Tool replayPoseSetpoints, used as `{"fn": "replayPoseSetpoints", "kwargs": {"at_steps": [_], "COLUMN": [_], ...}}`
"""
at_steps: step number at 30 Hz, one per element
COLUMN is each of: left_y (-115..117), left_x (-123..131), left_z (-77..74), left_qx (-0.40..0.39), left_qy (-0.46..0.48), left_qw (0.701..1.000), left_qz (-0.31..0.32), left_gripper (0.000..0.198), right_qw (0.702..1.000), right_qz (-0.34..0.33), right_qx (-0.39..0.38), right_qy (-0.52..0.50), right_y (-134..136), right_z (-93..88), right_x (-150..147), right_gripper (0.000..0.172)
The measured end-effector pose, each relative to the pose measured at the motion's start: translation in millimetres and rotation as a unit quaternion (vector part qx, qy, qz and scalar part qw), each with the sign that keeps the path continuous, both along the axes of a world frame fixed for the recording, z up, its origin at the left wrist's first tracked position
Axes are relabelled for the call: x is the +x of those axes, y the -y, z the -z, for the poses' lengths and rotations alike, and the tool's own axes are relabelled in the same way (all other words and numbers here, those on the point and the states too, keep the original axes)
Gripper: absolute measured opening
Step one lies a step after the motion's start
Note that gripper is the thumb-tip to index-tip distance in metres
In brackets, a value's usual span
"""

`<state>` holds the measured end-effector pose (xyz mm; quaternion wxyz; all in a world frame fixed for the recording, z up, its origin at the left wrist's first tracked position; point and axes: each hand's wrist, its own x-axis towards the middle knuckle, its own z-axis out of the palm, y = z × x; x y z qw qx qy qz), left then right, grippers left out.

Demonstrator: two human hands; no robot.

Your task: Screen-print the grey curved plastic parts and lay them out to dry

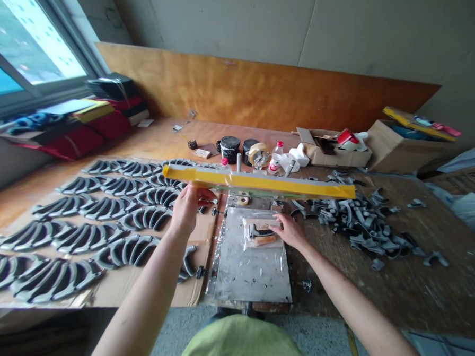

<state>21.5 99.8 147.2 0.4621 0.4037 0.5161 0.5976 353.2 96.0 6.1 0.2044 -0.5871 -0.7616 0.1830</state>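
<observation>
Ahead of me a long flat frame (257,183) edged with yellow tape is raised above the bench, seen almost edge-on. My left hand (186,210) is at its left end, just below the yellow edge, fingers stretched to the right; whether it touches the frame I cannot tell. Below lies a grey metal plate (252,274) partly covered by clear plastic. A curved dark grey part (260,232) sits there between tan pads (265,240). My right hand (290,231) is at the part's right end, thumb and fingers apart, the thumb close to it.
Rows of curved grey parts (104,208) lie on cardboard (194,290) at left. A heap of loose grey parts (370,222) is at right. Behind stand black tubs (230,148), a tape roll (259,155), a red-capped bottle (276,156) and cardboard boxes (398,149).
</observation>
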Motion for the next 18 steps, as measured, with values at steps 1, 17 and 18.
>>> {"fn": "replayPoseSetpoints", "kwargs": {"at_steps": [1,17,18], "left_y": [3.2,146.6,152.5], "left_x": [1.8,-2.6,-24.5], "left_z": [5.7,145.8,154.1], "left_qx": [-0.004,-0.329,-0.334], "left_qy": [0.006,0.088,0.065], "left_qw": [1.000,0.938,0.934], "left_qz": [-0.011,-0.059,-0.107], "left_gripper": [0.051,0.044,0.042], "right_qw": [1.000,0.999,0.991], "right_qz": [-0.027,0.027,0.128], "right_qx": [0.003,0.003,-0.028], "right_qy": [0.013,-0.045,-0.015], "right_y": [5.8,26.2,7.5], "right_z": [4.5,-5.4,1.8], "right_x": [-7.5,-0.4,25.8], "right_gripper": [0.035,0.025,0.029]}}
